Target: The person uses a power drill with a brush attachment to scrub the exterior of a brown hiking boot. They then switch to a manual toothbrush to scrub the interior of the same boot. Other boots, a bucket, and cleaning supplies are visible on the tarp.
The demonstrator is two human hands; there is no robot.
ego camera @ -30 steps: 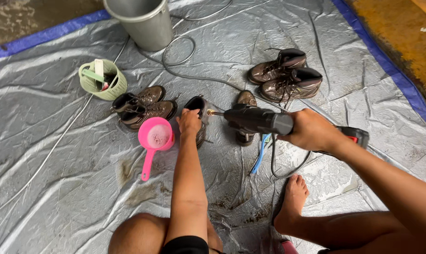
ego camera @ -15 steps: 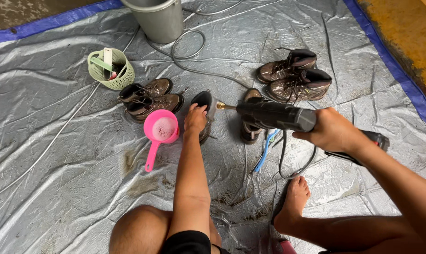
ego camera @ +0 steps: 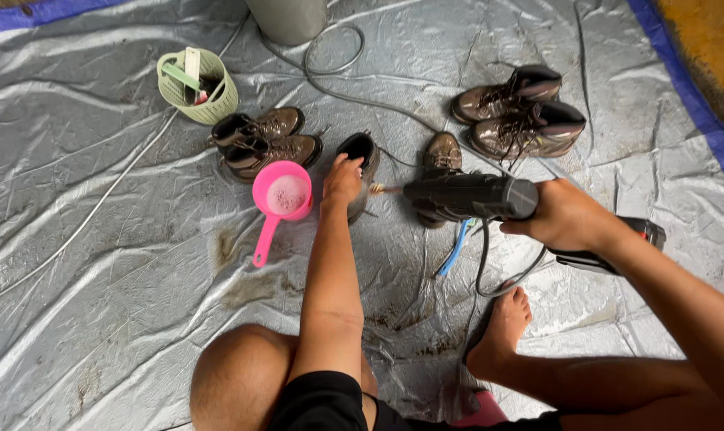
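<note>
My left hand rests on a dark boot lying on the grey tarp, gripping its side. My right hand holds a black pressure spray gun, its brass nozzle tip pointing left at that boot. A hose runs down from the gun. A brown boot lies just behind the gun. A pink scoop with foamy water sits left of my left hand.
A pair of brown boots lies left of the scoop, another pair at the upper right. A green basket with brushes, a grey bucket, a blue brush and my bare foot are around.
The view has shifted so everything sits lower and further right. Both hands keep their grips; the gun stays aimed at the boot.
</note>
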